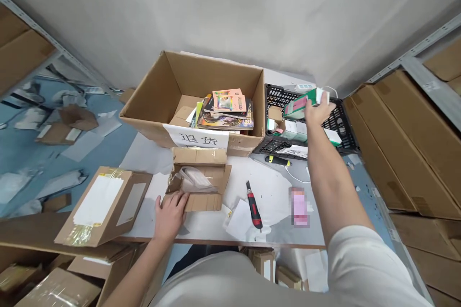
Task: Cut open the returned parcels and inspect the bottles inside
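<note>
Pale grey wall (230, 9) is seen behind a white tabletop (275, 201), on which a large open brown cardboard carton (144, 96) and a black perforated plastic crate (348, 127) are set side by side. Over the crate, a green-and-white cardboard box with a pink panel (297, 106) is held tilted by the right hand (319, 110), its white end clasped between thumb and fingers; whether the boxes beneath are touched by it cannot be told. Near the table's front edge, a small opened brown cardboard box (203, 202), with clear plastic wrapping (196, 180) inside, is steadied by the left hand (173, 208), laid over its near left corner with fingers bent; whether the cardboard is pinched cannot be told. The step in hand is judged to be the handling of the green-and-white box at the crate, though whether it is being placed or lifted is not shown. For placing, a levelled box and a gentle release would be called for; for lifting, a firm grip and a clear path over the rim.
</note>
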Motion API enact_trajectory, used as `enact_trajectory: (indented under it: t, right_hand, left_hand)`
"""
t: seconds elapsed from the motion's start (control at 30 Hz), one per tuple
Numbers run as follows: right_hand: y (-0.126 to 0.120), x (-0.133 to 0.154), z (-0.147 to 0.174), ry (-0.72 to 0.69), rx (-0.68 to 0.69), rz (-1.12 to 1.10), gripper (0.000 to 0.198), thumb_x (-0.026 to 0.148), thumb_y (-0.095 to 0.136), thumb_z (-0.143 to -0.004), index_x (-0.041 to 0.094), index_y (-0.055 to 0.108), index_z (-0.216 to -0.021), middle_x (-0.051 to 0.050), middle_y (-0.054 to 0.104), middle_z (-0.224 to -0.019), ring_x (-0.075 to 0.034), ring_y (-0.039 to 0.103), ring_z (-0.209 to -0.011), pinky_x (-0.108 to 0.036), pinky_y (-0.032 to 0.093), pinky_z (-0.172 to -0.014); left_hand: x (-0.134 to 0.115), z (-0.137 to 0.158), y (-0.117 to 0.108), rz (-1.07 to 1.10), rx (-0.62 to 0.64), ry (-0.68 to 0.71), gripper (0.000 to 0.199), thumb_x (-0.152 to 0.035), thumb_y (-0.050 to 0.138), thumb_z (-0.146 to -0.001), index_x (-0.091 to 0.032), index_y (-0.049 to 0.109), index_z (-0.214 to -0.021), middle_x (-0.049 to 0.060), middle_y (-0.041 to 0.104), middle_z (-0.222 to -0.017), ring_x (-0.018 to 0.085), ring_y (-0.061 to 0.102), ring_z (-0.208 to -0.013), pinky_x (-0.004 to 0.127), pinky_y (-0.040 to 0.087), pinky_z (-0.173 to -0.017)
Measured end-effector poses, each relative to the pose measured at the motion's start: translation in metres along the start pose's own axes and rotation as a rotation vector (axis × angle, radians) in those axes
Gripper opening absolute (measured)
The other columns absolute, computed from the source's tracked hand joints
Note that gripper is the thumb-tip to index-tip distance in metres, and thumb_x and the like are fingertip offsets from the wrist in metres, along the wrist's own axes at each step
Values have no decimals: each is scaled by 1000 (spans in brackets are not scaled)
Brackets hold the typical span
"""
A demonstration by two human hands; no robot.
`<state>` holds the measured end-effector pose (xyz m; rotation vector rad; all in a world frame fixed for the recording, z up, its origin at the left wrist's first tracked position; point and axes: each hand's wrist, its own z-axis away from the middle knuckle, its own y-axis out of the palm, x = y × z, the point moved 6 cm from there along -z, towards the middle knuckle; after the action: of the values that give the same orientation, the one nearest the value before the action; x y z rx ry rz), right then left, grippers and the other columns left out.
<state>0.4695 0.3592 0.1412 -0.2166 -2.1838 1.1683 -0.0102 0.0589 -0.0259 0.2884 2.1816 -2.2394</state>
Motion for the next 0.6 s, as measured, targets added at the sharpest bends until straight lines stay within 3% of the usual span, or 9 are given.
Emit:
enact_trajectory:
  t: [0.1, 0.2, 0.37, 0.5, 0.6]
  right_hand:
    - [54, -9, 28, -6, 175, 98, 63, 45, 49, -83, 22, 39, -140, -14, 41, -118, -27, 54, -101, -43, 37, -93]
    - [83, -16, 51, -81, 376, 221, 59, 52, 47, -83, 27, 45, -136, -14, 46, -117, -30, 53, -106, -54, 28, -99]
    - [90, -29, 62, -197, 595, 376, 54, 52, 27, -91, 33, 36, -141, -16, 46, -130, -36, 37, -127, -71, 8, -100]
    - [90, -40, 62, -207, 706, 382, 57, 51, 24, -93, 31, 24, -146, -17, 31, -146, -35, 27, -135, -72, 10, -100]
    - [85, -41, 60, -211, 721, 353, 58, 52, 26, -92, 27, 28, -145, -17, 24, -151, -36, 21, -138, -73, 13, -100]
  left_hand:
    - [-1, 0, 0, -20, 10, -23, 47, -10, 44, -77, -25, 58, -120, 10, 62, -121, 29, 55, -112, 61, 17, -107]
    - [-2, 0, 0, -25, 22, -24, 47, -11, 44, -78, -24, 57, -121, 11, 61, -122, 29, 54, -112, 60, 17, -107]
    - [-1, -1, -1, -8, 24, -15, 46, -12, 44, -78, -22, 56, -121, 11, 61, -122, 29, 53, -115, 59, 15, -108]
    - [0, -5, -1, 15, 18, 4, 48, -12, 45, -77, -20, 54, -123, 13, 58, -126, 30, 49, -121, 61, 10, -109]
    - [2, -6, -6, 41, 21, 4, 50, -15, 48, -76, -18, 53, -125, 16, 56, -129, 32, 46, -125, 63, 6, -109]
